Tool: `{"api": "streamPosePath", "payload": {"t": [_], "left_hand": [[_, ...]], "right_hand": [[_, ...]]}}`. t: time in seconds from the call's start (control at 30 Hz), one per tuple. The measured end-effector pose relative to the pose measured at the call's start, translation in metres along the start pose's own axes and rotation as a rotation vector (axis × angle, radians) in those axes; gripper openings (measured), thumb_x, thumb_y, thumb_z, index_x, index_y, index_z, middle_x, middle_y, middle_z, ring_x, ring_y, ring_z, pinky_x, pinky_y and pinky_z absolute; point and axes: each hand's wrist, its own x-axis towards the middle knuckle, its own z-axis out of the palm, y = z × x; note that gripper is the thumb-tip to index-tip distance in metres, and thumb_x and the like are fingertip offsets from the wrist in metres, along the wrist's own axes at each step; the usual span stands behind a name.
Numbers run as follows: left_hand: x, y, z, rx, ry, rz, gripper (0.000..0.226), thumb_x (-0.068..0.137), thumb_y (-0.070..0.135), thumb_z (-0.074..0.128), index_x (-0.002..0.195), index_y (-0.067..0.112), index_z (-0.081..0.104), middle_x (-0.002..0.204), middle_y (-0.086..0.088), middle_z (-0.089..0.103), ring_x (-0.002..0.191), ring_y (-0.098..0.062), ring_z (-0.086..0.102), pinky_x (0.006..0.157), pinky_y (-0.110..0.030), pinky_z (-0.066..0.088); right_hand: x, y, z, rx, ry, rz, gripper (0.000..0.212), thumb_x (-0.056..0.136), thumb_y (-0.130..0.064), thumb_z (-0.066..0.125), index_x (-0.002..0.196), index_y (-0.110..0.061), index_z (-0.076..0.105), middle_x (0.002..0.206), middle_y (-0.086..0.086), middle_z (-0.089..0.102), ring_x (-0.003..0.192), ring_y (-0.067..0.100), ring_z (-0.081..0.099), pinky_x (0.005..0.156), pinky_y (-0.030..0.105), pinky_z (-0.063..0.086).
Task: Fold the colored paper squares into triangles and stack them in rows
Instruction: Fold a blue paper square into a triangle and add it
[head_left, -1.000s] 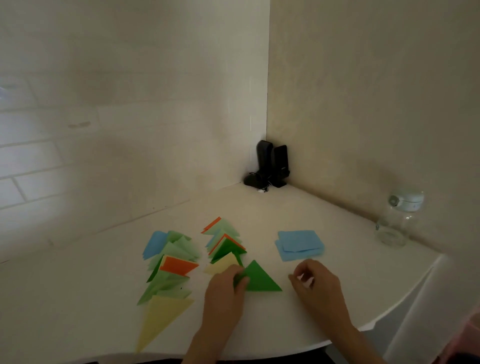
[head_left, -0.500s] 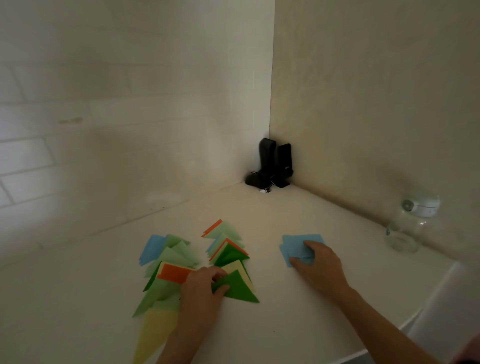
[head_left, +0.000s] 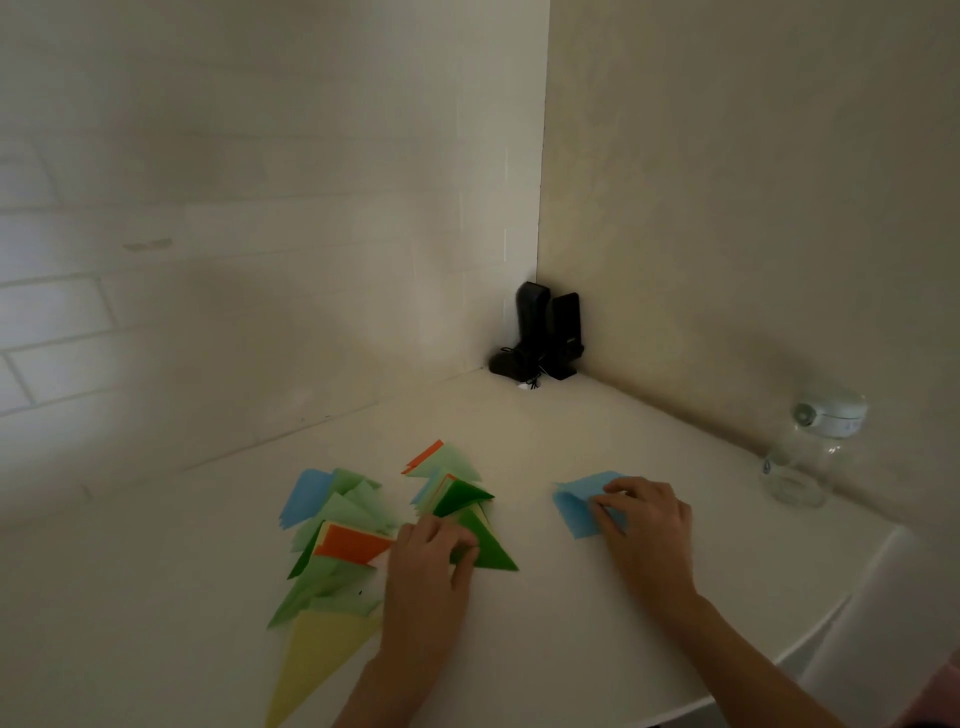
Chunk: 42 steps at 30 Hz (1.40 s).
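My left hand (head_left: 428, 558) rests on a dark green folded triangle (head_left: 488, 548) at the near end of the right row (head_left: 451, 480) of folded paper triangles. The left row (head_left: 337, 540) holds light green, orange, blue and yellow triangles, with a long yellow one (head_left: 317, 660) nearest me. My right hand (head_left: 647, 525) lies on the small pile of light blue paper squares (head_left: 579, 501), its fingertips curled onto the top sheet. Whether that sheet is lifted is hard to tell.
The white corner table (head_left: 571, 649) ends in a curved edge at the lower right. Two black speakers (head_left: 545, 332) stand in the wall corner. A clear glass jar (head_left: 810, 452) with a white lid sits by the right wall.
My left hand slid the dark green triangle left onto the near end of the right row. My right hand reached forward from the table onto the blue squares.
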Motion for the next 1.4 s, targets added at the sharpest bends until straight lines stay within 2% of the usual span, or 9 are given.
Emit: {"api": "streamPosePath", "payload": {"t": [0.27,0.43,0.63,0.87,1.03,1.13,1.2,1.3,1.4], "left_hand": [[-0.039,0.033,0.001,-0.261,-0.185,0.167,0.021,0.083,0.025,0.060,0.101,0.033,0.055,0.103,0.017,0.048,0.094,0.000,0.050,0.080,-0.013,0.042],[-0.050,0.036,0.012,-0.261,-0.215,0.202,0.027,0.080,0.027,0.054,0.107,0.029,0.055,0.115,0.015,0.049,0.109,0.001,0.043,0.092,-0.011,0.035],[-0.053,0.030,0.023,-0.231,-0.190,0.215,0.004,0.082,0.028,0.059,0.086,0.028,0.060,0.099,0.013,0.060,0.098,0.002,0.046,0.086,-0.004,0.032],[-0.044,0.032,0.027,-0.225,-0.203,0.140,0.010,0.072,0.037,0.060,0.072,0.027,0.059,0.091,0.015,0.059,0.090,0.000,0.045,0.078,-0.011,0.036],[-0.039,0.034,0.031,-0.242,-0.218,0.089,0.015,0.068,0.044,0.058,0.068,0.029,0.056,0.085,0.017,0.054,0.086,-0.004,0.047,0.077,-0.008,0.032],[-0.035,0.033,0.035,-0.248,-0.234,0.067,0.014,0.067,0.045,0.060,0.066,0.035,0.051,0.080,0.016,0.053,0.081,-0.007,0.048,0.074,-0.010,0.031],[-0.033,0.030,0.038,-0.262,-0.244,0.053,0.017,0.064,0.045,0.063,0.064,0.038,0.048,0.077,0.015,0.054,0.078,-0.009,0.051,0.072,-0.010,0.031],[-0.029,0.026,0.040,-0.303,-0.245,0.015,0.021,0.058,0.045,0.067,0.060,0.042,0.046,0.074,0.013,0.056,0.075,-0.009,0.052,0.071,-0.011,0.032],[-0.026,0.028,0.041,-0.307,-0.265,-0.008,0.016,0.055,0.049,0.064,0.059,0.043,0.050,0.075,0.013,0.058,0.078,-0.007,0.053,0.074,-0.016,0.036]], "right_hand": [[-0.051,-0.032,-0.043,0.010,0.032,-0.292,0.019,0.081,-0.040,0.055,0.077,-0.030,0.071,0.080,-0.014,0.061,0.077,0.010,0.054,0.066,0.028,0.029],[-0.080,-0.030,-0.041,-0.034,-0.070,-0.341,0.025,0.078,-0.045,0.049,0.070,-0.033,0.069,0.072,-0.016,0.059,0.072,0.009,0.052,0.064,0.027,0.025],[-0.087,-0.021,-0.034,0.211,-0.319,-0.156,0.024,0.072,-0.052,0.057,0.070,-0.032,0.068,0.071,-0.019,0.059,0.066,0.000,0.057,0.059,0.021,0.046],[-0.068,-0.016,-0.043,0.333,-0.465,-0.084,0.034,0.062,-0.055,0.053,0.065,-0.025,0.068,0.063,-0.022,0.052,0.065,-0.011,0.054,0.060,0.001,0.035],[-0.071,-0.017,-0.035,0.270,-0.472,0.002,0.013,0.060,-0.055,0.059,0.055,-0.045,0.054,0.064,-0.019,0.052,0.065,-0.007,0.054,0.059,0.008,0.036],[-0.072,-0.018,-0.032,0.317,-0.427,0.043,0.012,0.056,-0.057,0.064,0.062,-0.053,0.054,0.059,-0.014,0.052,0.072,-0.007,0.054,0.059,0.004,0.036],[-0.071,-0.019,-0.030,0.352,-0.422,0.065,0.023,0.050,-0.064,0.057,0.071,-0.058,0.053,0.073,-0.020,0.059,0.073,-0.011,0.053,0.060,0.003,0.036],[-0.063,-0.019,-0.027,0.373,-0.489,0.113,0.027,0.042,-0.066,0.055,0.058,-0.044,0.051,0.067,-0.011,0.058,0.075,-0.013,0.052,0.060,0.004,0.036],[-0.052,-0.015,-0.029,0.356,-0.645,0.103,0.032,0.042,-0.056,0.063,0.066,-0.040,0.050,0.071,-0.009,0.055,0.070,-0.011,0.053,0.058,0.007,0.037]]}}
